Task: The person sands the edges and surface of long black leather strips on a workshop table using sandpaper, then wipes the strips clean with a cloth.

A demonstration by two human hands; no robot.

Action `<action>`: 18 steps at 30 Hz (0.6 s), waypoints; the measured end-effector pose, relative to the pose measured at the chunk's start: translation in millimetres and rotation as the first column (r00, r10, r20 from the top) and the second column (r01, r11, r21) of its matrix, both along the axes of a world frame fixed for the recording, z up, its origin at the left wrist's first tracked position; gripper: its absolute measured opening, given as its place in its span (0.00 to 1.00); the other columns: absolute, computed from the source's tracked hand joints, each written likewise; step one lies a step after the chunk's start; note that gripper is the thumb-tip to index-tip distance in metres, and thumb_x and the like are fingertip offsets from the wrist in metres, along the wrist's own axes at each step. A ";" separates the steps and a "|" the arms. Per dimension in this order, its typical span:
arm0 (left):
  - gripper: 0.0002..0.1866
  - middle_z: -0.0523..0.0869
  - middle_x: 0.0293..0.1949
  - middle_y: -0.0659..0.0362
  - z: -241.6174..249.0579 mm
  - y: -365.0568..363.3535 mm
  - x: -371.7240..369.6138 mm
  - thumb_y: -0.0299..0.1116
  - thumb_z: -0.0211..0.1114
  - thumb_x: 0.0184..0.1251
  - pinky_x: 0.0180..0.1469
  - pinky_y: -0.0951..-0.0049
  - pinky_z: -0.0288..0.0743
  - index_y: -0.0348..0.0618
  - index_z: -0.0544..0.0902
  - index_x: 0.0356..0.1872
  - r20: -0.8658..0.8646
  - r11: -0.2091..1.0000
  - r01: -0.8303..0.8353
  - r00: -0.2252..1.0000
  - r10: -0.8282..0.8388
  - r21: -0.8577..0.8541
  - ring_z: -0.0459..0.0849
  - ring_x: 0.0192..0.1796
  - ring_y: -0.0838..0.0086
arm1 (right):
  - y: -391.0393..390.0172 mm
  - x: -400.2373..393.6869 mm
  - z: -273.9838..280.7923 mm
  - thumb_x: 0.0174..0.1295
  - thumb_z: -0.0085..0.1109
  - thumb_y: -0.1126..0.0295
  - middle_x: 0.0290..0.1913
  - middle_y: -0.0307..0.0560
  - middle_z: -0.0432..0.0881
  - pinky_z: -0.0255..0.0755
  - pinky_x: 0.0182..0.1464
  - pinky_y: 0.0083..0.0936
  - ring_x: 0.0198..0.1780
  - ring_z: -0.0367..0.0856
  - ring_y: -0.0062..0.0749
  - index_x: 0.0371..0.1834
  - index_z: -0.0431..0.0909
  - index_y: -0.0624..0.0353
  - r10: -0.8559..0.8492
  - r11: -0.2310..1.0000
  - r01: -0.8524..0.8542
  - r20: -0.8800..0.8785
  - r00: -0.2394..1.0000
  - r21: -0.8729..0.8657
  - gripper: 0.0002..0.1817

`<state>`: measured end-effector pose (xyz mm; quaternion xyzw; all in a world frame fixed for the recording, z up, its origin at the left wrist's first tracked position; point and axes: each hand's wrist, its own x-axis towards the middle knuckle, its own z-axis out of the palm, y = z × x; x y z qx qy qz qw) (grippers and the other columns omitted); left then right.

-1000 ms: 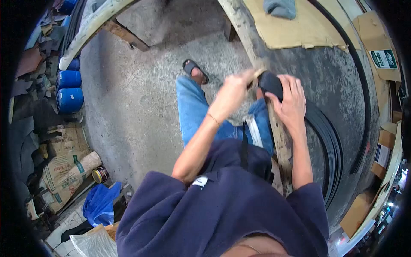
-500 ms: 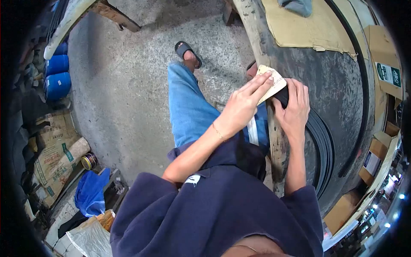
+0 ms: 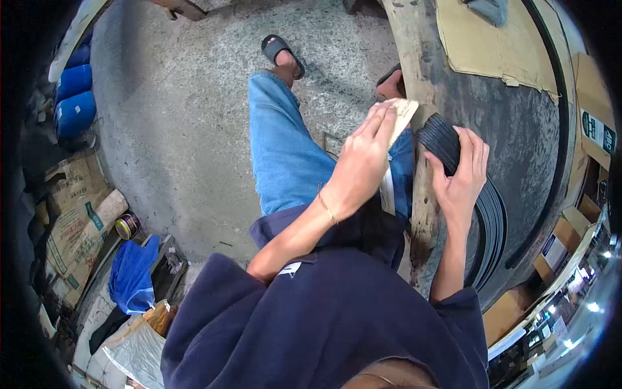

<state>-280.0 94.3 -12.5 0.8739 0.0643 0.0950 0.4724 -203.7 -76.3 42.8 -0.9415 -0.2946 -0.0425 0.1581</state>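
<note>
My left hand (image 3: 364, 159), a thin bracelet at its wrist, is closed on a flat, pale yellowish block (image 3: 405, 118) with rounded corners. The block is tilted edge-up beside the table's wooden edge, apart from the strips. My right hand (image 3: 465, 174) is wrapped round a bundle of thin black strips (image 3: 438, 140), thumb on the near side and fingers on the far side. The strip ends point forward and fan in a neat stack. Behind my right hand the bundle curves back along the dark tabletop (image 3: 512, 155).
A worn wooden beam (image 3: 424, 223) edges the table. Flat cardboard (image 3: 499, 52) lies at its far end, with a long black strip (image 3: 562, 129) beyond. Cardboard boxes (image 3: 593, 104) line the right. Blue drums (image 3: 75, 114) and a blue bag (image 3: 133, 275) stand left on the concrete floor (image 3: 175, 129).
The block has come off the strip ends and moved slightly left, turning more edge-on. My right hand and the bundle have shifted right in view, exposing the ends. The whole view has shifted a little.
</note>
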 end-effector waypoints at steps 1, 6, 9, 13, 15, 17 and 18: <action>0.32 0.78 0.65 0.37 15.7 -0.5 1.7 0.15 0.56 0.58 0.67 0.53 0.76 0.30 0.72 0.68 0.060 0.994 -0.060 0.996 0.066 -0.092 0.76 0.69 0.44 | -1.7 -3.0 0.5 0.53 0.75 0.62 0.56 0.53 0.78 0.72 0.58 0.44 0.55 0.76 0.53 0.60 0.76 0.62 -0.009 1.000 0.009 -0.003 1.000 -0.004 0.32; 0.35 0.74 0.71 0.45 34.2 -22.8 4.0 0.22 0.65 0.51 0.70 0.51 0.71 0.38 0.76 0.67 0.130 0.990 0.136 0.982 -0.140 0.036 0.72 0.74 0.46 | -3.9 -2.9 -1.8 0.51 0.70 0.69 0.55 0.53 0.78 0.73 0.57 0.44 0.56 0.76 0.53 0.60 0.76 0.62 -0.011 1.000 0.011 -0.008 1.000 0.024 0.30; 0.34 0.74 0.71 0.46 30.9 -7.2 5.0 0.22 0.67 0.50 0.72 0.50 0.69 0.37 0.77 0.65 0.150 0.974 0.218 0.966 -0.208 -0.053 0.70 0.74 0.46 | -1.5 -0.4 -1.7 0.51 0.70 0.68 0.55 0.53 0.78 0.73 0.57 0.44 0.55 0.77 0.53 0.60 0.76 0.62 -0.020 0.999 0.020 -0.004 1.000 0.028 0.30; 0.28 0.79 0.67 0.51 4.9 -4.5 15.2 0.27 0.72 0.51 0.70 0.51 0.69 0.40 0.83 0.58 0.384 0.985 0.169 0.909 -0.165 0.022 0.77 0.69 0.54 | -2.3 -2.3 -2.9 0.50 0.71 0.69 0.55 0.53 0.78 0.73 0.57 0.44 0.55 0.77 0.52 0.60 0.76 0.61 -0.001 1.000 0.000 0.019 1.000 0.026 0.30; 0.23 0.84 0.61 0.53 -8.0 -3.9 17.9 0.29 0.74 0.52 0.69 0.50 0.71 0.41 0.85 0.53 0.422 0.988 0.152 0.895 -0.147 0.022 0.81 0.64 0.57 | -2.9 -3.8 -0.6 0.49 0.72 0.69 0.54 0.53 0.78 0.73 0.57 0.44 0.55 0.77 0.52 0.59 0.76 0.61 0.000 1.000 -0.001 0.015 1.000 0.010 0.30; 0.20 0.87 0.57 0.53 -15.9 1.3 20.5 0.28 0.74 0.53 0.67 0.51 0.73 0.41 0.86 0.50 0.482 0.994 0.092 0.869 -0.108 0.056 0.83 0.62 0.57 | -0.9 -1.3 1.2 0.49 0.72 0.70 0.54 0.53 0.78 0.73 0.56 0.44 0.55 0.77 0.52 0.59 0.76 0.61 -0.001 1.000 0.001 0.028 1.000 0.001 0.31; 0.18 0.88 0.54 0.54 -7.7 1.5 22.8 0.26 0.74 0.53 0.66 0.52 0.75 0.40 0.86 0.47 0.467 0.995 0.096 0.880 -0.082 -0.007 0.83 0.61 0.55 | 0.0 -1.8 1.5 0.48 0.73 0.70 0.54 0.53 0.78 0.73 0.56 0.44 0.55 0.77 0.52 0.59 0.77 0.61 -0.007 1.000 0.007 0.017 1.000 0.013 0.31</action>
